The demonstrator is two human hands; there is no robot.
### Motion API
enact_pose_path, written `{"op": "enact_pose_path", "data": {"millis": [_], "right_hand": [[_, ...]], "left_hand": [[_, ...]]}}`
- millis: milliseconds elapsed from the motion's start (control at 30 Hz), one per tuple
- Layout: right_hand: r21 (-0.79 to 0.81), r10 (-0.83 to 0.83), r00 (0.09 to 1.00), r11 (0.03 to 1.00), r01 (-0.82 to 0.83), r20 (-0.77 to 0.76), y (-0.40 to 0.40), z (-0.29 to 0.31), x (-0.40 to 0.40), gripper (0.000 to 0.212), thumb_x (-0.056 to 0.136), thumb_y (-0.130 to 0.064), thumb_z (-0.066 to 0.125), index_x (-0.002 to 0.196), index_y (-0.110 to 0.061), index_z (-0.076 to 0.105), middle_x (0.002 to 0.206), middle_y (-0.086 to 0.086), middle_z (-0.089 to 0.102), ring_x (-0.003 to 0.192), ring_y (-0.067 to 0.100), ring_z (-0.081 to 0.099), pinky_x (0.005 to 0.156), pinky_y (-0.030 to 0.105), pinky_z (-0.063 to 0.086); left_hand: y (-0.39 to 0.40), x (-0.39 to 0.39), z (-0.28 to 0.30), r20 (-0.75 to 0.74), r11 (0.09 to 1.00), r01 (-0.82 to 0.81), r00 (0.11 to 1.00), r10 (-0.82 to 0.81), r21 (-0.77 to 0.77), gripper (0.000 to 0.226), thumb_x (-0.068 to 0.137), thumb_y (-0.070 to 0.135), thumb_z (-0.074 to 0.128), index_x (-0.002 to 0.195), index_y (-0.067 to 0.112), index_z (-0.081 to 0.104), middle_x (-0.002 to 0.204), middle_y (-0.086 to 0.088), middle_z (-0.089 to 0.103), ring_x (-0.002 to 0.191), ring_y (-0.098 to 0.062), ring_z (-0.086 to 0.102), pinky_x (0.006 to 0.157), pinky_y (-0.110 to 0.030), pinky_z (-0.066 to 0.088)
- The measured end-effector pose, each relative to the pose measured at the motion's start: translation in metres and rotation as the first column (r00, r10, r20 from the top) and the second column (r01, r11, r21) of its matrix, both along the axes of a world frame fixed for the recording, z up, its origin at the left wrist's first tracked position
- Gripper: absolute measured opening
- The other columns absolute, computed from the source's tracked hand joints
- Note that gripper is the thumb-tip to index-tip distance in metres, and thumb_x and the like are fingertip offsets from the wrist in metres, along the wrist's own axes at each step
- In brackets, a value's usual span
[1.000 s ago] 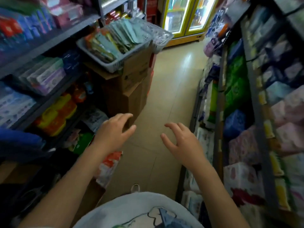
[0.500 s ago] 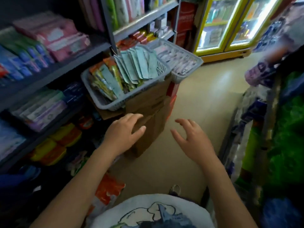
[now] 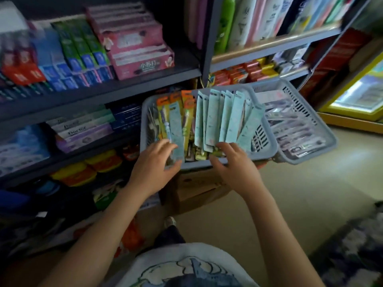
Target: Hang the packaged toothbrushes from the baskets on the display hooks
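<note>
Both your hands are at the near rim of the front basket [image 3: 267, 141], the grey one sitting on a cardboard box [image 3: 196, 187]. Your left hand [image 3: 154, 164] is at the near-left corner, fingers curled over the lower end of a single pale-blue toothbrush pack [image 3: 176, 129], thumb underneath near the rim; looks like a pinch on it, though blur makes the contact hard to confirm. Your right hand [image 3: 232, 162] sits just right of it, fingers spread and bent, tips touching the lower ends of the fanned pale-blue packs [image 3: 226, 117]; I can't tell if it grips any of them. The packs stand on end, leaning back, long axis running from your hands up and away toward the shelf [image 3: 103, 90], hang-tab ends at the far top. So the thing lies straight ahead of both hands, near end first. Orange packs [image 3: 186, 100] stand between the single pack and the fan. A second basket [image 3: 323, 141] with clear-wrapped packs is to the right, touching the first, farther from both hands, right hand nearer. No display hooks visible here, so judging by that, the pick is only starting and nothing is hung. Next move probably needs a pull up along the pack's length; dragging sideways could spill the fan.
</note>
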State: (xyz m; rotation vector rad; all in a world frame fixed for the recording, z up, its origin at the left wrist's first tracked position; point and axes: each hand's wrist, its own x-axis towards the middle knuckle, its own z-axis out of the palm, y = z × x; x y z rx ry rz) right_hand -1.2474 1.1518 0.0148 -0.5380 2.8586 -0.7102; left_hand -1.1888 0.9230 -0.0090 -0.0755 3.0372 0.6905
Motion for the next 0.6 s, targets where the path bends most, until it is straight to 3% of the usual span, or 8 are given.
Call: {"op": "enact_pose_path", "data": {"millis": [100,233,400,500,600], "right_hand": [[-0.010,-0.041,0.999,0.999,0.041,-0.001,-0.011,-0.005,-0.039,0.049,0.100,-0.041,0.058,0.140,-0.015,0.052,0.131,0.010,0.056,0.117,0.032,0.056,0.086,0.044,0.052],[0.043,-0.135,0.990,0.990,0.136,-0.029,-0.005,-0.016,-0.090,0.061,0.099,-0.039,0.059,0.150,-0.013,0.038,0.139,0.016,0.046,0.120,0.037,0.051,0.087,0.049,0.050],[0.021,-0.321,0.944,0.947,0.321,0.073,0.014,-0.019,-0.141,0.079,0.096,-0.041,0.064,0.156,-0.007,0.024,0.149,0.022,0.038,0.137,0.039,0.037,0.106,0.046,0.037],[0.065,-0.298,0.939,0.955,0.291,0.169,0.020,-0.024,-0.173,0.082,0.096,-0.045,0.063,0.156,-0.006,0.022,0.151,0.022,0.039,0.139,0.038,0.035,0.110,0.044,0.031],[0.041,-0.262,0.940,0.965,0.259,0.221,0.017,-0.033,-0.192,0.085,0.092,-0.050,0.066,0.153,-0.007,0.027,0.146,0.020,0.042,0.134,0.037,0.043,0.108,0.043,0.037]], "left_hand": [[-0.006,-0.045,-0.012,0.017,0.999,0.014,1.000,-0.015,0.051,0.062,0.100,0.055,0.047,0.151,0.022,0.039,0.161,-0.001,0.030,0.149,-0.022,0.027,0.117,-0.044,0.031],[0.001,-0.105,-0.019,-0.001,0.996,0.026,1.000,-0.026,0.089,0.074,0.098,0.058,0.048,0.158,0.019,0.028,0.166,-0.003,0.019,0.152,-0.023,0.020,0.122,-0.045,0.024],[0.023,-0.157,-0.028,0.022,0.991,0.003,1.000,-0.006,0.131,0.086,0.094,0.065,0.051,0.160,0.021,0.018,0.168,-0.002,0.010,0.155,-0.022,0.010,0.124,-0.045,0.017],[0.040,-0.179,-0.033,0.025,0.993,-0.054,0.998,0.051,0.106,0.089,0.091,0.063,0.056,0.159,0.018,0.021,0.165,-0.005,0.021,0.152,-0.024,0.018,0.120,-0.044,0.020],[0.055,-0.191,-0.035,0.036,0.983,-0.146,0.989,0.143,0.107,0.090,0.089,0.064,0.059,0.158,0.016,0.026,0.161,-0.005,0.033,0.148,-0.025,0.030,0.117,-0.043,0.025]]}}
